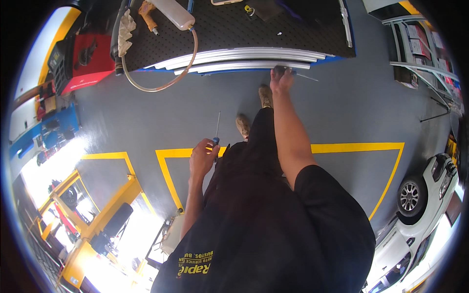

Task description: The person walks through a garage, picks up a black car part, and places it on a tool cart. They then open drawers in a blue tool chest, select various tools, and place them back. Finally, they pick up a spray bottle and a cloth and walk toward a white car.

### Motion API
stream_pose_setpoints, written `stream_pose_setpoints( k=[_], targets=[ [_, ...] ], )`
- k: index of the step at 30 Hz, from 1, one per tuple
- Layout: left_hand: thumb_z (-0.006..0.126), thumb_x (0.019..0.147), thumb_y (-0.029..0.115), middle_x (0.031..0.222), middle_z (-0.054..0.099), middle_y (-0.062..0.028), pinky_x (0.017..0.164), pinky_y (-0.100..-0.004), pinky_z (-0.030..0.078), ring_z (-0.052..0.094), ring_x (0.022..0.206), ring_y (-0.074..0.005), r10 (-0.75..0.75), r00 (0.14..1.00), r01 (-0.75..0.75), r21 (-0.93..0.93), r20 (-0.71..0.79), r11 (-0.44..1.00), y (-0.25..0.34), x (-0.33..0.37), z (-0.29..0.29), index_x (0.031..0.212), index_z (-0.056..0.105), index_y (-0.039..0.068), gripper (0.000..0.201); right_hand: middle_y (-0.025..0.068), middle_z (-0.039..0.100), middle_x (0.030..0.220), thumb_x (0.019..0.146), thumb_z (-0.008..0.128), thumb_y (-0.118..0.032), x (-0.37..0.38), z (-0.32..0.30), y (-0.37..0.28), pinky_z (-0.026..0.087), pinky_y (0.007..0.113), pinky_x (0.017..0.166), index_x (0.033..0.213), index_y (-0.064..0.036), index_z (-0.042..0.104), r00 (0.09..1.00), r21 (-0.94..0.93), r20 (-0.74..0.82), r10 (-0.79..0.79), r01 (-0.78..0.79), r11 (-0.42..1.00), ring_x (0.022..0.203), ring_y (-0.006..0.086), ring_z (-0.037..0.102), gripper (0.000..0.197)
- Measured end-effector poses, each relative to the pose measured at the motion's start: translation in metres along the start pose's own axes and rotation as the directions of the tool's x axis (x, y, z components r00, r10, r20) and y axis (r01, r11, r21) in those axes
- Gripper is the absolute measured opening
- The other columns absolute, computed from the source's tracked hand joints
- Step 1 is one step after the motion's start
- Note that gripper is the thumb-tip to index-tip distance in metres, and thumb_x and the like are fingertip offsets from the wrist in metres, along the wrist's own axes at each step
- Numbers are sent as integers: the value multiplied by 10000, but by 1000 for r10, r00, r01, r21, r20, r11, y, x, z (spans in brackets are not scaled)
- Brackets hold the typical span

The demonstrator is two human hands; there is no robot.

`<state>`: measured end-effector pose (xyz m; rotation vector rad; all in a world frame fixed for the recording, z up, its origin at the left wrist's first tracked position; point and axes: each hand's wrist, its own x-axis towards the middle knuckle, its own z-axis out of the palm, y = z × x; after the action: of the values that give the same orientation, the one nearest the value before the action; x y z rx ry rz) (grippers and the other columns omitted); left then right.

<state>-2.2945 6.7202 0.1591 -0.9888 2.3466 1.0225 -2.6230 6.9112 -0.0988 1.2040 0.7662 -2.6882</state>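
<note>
In my left hand, in front of my body, is a screwdriver with a blue handle, fingers closed round it and the thin shaft pointing away from me. My right arm reaches forward to a tool cabinet. There my right hand is closed at the edge of the silver drawer fronts. A second screwdriver sticks out to the right from its fingers, its handle mostly hidden. Whether those fingers also touch the drawer, I cannot tell.
On the cabinet's perforated black top lie a clear bottle with a looping hose and an orange air tool. A red case stands left, a metal shelf rack right. Farther back are a yellow lift and a white vehicle.
</note>
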Motion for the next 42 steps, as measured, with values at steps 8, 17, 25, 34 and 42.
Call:
stream_pose_setpoints(
  k=[8,17,25,34,42],
  targets=[
    [770,938,312,1022,789,-123,802,-411,582,772,931,-289,51,998,-53,47,30,998,-17,-2,10,1068,711,47,301,97,688,1061,1043,645,-376,-108,-123,-34,531,430,813,1163,-43,622,932,-763,-224,-285,14,647,950,240,668,355],
    [766,936,337,1047,791,-113,806,-442,577,766,932,-295,131,986,-142,116,99,983,-16,5,18,1081,716,67,310,100,712,926,965,766,-235,-257,-140,-55,522,392,793,1142,47,701,860,-789,-160,-485,184,587,871,212,667,339],
    [768,937,327,1032,790,-139,807,-450,576,767,920,-312,191,978,-199,97,79,975,-24,6,16,1064,690,54,311,209,690,1081,931,766,-218,-217,-143,-27,562,503,881,1176,-52,629,866,-802,462,-188,318,-506,1022,431,691,326],
    [773,938,326,1030,795,-134,833,-437,590,775,926,-308,118,991,-124,117,63,985,-48,-1,17,1069,700,67,300,218,688,1158,930,715,-226,-216,-133,-40,579,528,888,1208,-32,611,929,-772,357,-98,234,-591,1053,418,704,355],
    [774,911,317,986,778,-135,793,-473,567,756,908,-342,118,993,-118,-15,26,993,-57,-2,19,1093,675,66,325,125,741,1048,922,749,-255,-206,-51,-124,579,423,850,1170,-83,704,557,-703,711,-430,567,-428,895,310,731,304]
  ],
)
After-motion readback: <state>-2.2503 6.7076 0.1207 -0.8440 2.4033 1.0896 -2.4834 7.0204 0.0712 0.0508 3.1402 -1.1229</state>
